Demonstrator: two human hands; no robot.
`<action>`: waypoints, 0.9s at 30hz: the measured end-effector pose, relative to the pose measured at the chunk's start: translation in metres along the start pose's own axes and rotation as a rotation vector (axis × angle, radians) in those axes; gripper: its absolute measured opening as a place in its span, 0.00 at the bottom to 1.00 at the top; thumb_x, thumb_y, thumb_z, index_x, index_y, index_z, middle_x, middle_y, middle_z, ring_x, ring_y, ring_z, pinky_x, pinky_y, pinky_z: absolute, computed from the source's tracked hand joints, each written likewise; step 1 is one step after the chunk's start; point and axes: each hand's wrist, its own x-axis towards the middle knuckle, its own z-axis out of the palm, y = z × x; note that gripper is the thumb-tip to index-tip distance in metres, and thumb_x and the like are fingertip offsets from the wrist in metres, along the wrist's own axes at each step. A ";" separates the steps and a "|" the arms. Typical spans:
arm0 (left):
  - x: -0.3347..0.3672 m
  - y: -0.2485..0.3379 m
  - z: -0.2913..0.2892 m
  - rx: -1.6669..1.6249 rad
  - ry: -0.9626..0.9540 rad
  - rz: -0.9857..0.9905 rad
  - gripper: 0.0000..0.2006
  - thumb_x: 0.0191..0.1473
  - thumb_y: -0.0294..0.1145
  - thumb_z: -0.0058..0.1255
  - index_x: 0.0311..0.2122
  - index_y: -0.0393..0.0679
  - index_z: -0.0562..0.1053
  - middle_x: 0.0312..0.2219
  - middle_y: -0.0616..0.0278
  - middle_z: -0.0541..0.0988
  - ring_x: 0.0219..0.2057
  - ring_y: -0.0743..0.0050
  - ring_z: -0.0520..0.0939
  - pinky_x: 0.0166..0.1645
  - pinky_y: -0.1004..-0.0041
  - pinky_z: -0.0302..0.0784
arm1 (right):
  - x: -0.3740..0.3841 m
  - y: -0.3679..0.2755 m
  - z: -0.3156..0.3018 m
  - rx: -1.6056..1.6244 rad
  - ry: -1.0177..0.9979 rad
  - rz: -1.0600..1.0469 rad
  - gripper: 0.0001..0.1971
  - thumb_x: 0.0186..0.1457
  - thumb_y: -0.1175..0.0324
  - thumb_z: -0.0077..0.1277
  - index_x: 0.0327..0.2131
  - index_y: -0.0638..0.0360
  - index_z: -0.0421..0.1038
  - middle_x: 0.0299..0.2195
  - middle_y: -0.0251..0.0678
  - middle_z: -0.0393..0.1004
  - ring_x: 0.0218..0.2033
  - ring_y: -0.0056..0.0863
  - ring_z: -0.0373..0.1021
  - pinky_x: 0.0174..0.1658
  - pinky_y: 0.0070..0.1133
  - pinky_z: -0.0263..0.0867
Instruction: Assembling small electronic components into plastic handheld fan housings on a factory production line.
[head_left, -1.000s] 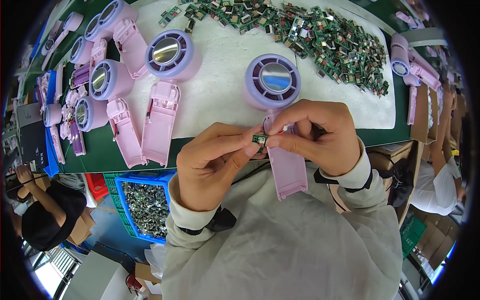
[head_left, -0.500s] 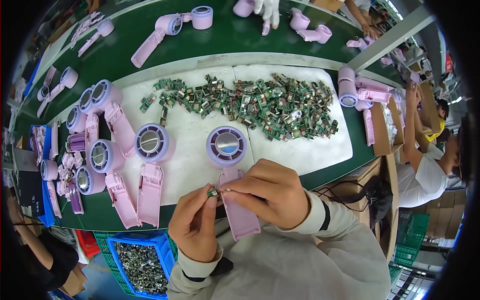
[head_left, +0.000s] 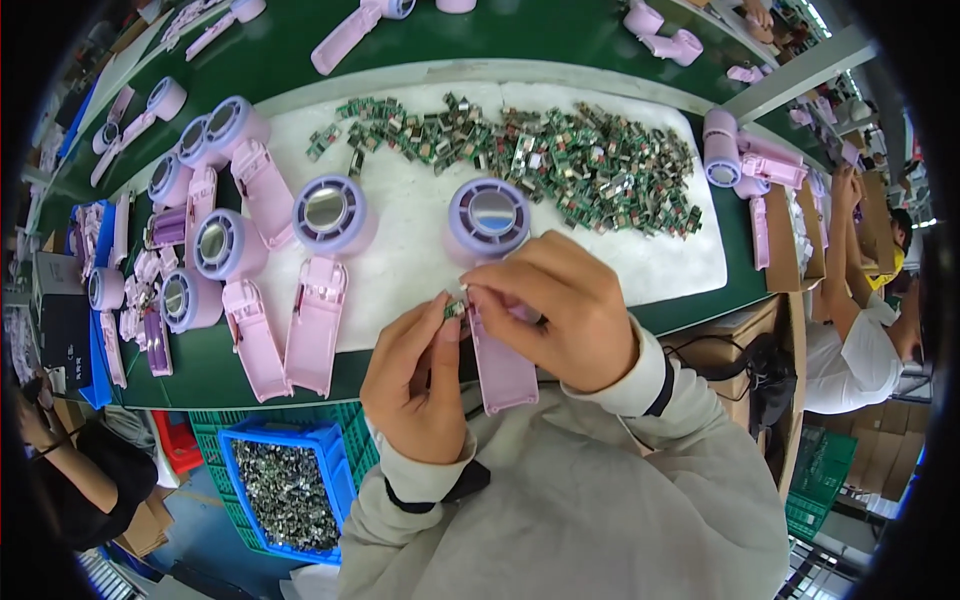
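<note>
Compared with a second ago the fan has slid down-frame: the pink handheld fan (head_left: 497,300) now lies centre frame, its round head at upper centre and its open handle running down under the hands. Both hands were pinching the small green circuit board (head_left: 453,309) then too, but the board now sits right at the top of the open handle, so it looks like seating the board into the handle is under way, not finished.

Left hand (head_left: 415,385), lower centre: thumb and forefinger grip closed on the board from the left. Right hand (head_left: 555,315), centre right: fingertips pinched together on the same board from the right, palm covering part of the handle. Cannot tell if the board is already in its slot; fingers hide it.

Around: heap of loose green boards (head_left: 560,155) on the white mat (head_left: 400,250), upper centre. More pink fans (head_left: 325,255) with open handles at left on the green worktop (head_left: 200,365). Blue crate (head_left: 285,490) of small parts at lower left.
</note>
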 end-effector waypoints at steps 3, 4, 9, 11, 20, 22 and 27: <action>-0.003 0.002 0.000 0.019 0.022 0.001 0.14 0.59 0.18 0.56 0.50 0.37 0.79 0.44 0.54 0.81 0.38 0.78 0.82 0.40 0.81 0.78 | 0.003 -0.002 -0.003 -0.019 -0.021 -0.060 0.12 0.44 0.81 0.63 0.36 0.61 0.79 0.28 0.34 0.75 0.25 0.30 0.70 0.28 0.24 0.66; 0.000 0.002 0.002 0.032 0.019 0.003 0.13 0.59 0.18 0.56 0.50 0.38 0.80 0.44 0.54 0.81 0.38 0.79 0.81 0.39 0.81 0.78 | 0.004 0.000 -0.003 -0.003 -0.024 -0.054 0.12 0.44 0.81 0.63 0.36 0.61 0.79 0.28 0.34 0.75 0.25 0.30 0.70 0.28 0.24 0.66; -0.001 0.002 0.001 0.028 0.032 0.013 0.13 0.60 0.19 0.56 0.49 0.39 0.80 0.43 0.55 0.82 0.36 0.80 0.81 0.36 0.81 0.76 | 0.003 0.004 -0.002 -0.025 -0.035 -0.111 0.13 0.42 0.82 0.63 0.35 0.62 0.79 0.28 0.34 0.75 0.25 0.30 0.69 0.28 0.24 0.65; -0.002 0.001 0.000 0.033 0.037 0.011 0.13 0.60 0.19 0.56 0.49 0.39 0.80 0.43 0.55 0.82 0.36 0.80 0.81 0.36 0.81 0.76 | 0.003 0.004 -0.001 -0.028 -0.029 -0.132 0.13 0.41 0.82 0.63 0.35 0.63 0.79 0.28 0.34 0.75 0.25 0.29 0.69 0.28 0.24 0.65; -0.003 0.000 -0.004 0.079 -0.008 0.084 0.14 0.59 0.17 0.56 0.49 0.38 0.80 0.43 0.52 0.82 0.38 0.74 0.83 0.41 0.77 0.79 | 0.000 0.004 -0.005 -0.006 -0.049 -0.163 0.13 0.39 0.81 0.63 0.33 0.62 0.80 0.27 0.33 0.75 0.24 0.29 0.68 0.27 0.23 0.64; -0.004 -0.001 -0.004 0.074 -0.020 0.093 0.14 0.59 0.17 0.56 0.50 0.38 0.80 0.43 0.52 0.82 0.39 0.72 0.83 0.43 0.76 0.79 | 0.000 0.003 -0.008 0.000 -0.075 -0.174 0.13 0.39 0.81 0.63 0.33 0.61 0.80 0.26 0.33 0.74 0.24 0.29 0.68 0.27 0.23 0.64; -0.005 -0.004 -0.006 0.127 -0.046 0.147 0.16 0.57 0.15 0.56 0.50 0.37 0.80 0.44 0.50 0.81 0.41 0.66 0.84 0.45 0.74 0.80 | 0.003 0.007 -0.010 0.006 -0.085 -0.224 0.12 0.40 0.82 0.63 0.33 0.61 0.80 0.24 0.32 0.73 0.23 0.29 0.67 0.25 0.23 0.63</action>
